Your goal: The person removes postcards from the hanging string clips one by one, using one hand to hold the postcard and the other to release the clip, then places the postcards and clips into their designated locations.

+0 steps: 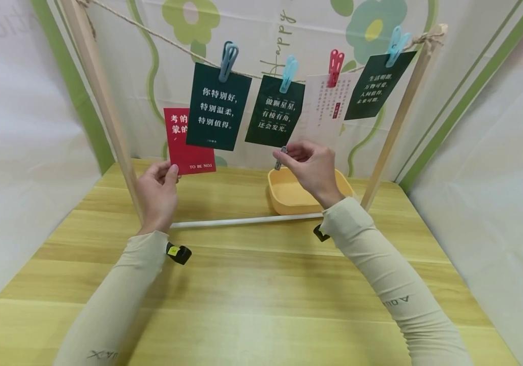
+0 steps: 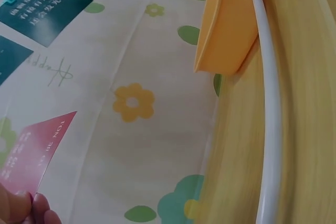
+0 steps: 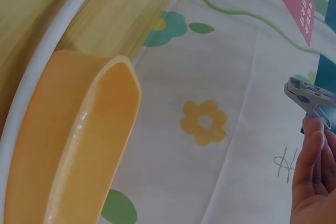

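My left hand point(image 1: 158, 193) pinches the lower left corner of a red card point(image 1: 192, 152) with white lettering, between thumb and fingers. Part of that card is hidden behind a dark green card point(image 1: 218, 109) hanging by a blue-grey clothespin point(image 1: 228, 61). A grey clothespin point(image 1: 280, 158) is pinched between the thumb and fingers of my right hand point(image 1: 311, 165); the right wrist view shows the grey clothespin point(image 3: 310, 95) from the side. Just above this hand hangs another green card point(image 1: 275, 112) under a light blue clothespin point(image 1: 289, 73).
A twine line point(image 1: 151, 33) runs between two wooden posts point(image 1: 398, 117). Further right hang a pale card point(image 1: 322, 114) with a red clothespin point(image 1: 336, 67) and a green card point(image 1: 377, 86). A yellow bin point(image 1: 284, 195) stands behind a white rod point(image 1: 243, 221) on the wooden table point(image 1: 252, 295).
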{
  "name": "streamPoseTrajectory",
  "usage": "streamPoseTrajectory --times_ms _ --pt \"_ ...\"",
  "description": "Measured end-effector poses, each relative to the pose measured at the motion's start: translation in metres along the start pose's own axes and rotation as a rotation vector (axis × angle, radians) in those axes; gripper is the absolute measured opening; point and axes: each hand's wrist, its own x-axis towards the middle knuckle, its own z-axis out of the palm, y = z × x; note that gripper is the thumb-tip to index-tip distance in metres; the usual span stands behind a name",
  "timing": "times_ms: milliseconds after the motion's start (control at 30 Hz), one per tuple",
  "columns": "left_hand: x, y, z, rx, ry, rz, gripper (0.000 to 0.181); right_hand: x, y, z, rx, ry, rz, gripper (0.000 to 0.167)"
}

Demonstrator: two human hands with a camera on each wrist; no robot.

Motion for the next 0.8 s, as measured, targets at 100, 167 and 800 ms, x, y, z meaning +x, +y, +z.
streamPoseTrajectory --times_ms 100,167,800 --pt "0.003 -0.004 0.002 0.014 0.001 -0.003 0.035 -0.001 0.005 0.0 -0.003 -0.009 0.0 0.029" --pt "0.004 -0.006 0.002 0.016 0.0 -0.004 0.035 -0.002 0.009 0.001 -0.005 -0.013 -0.001 0.028" --pt "0.013 -0.025 0.005 0.072 -0.043 -0.057 0.031 -0.009 0.042 0.002 -0.112 -0.038 0.113 0.032"
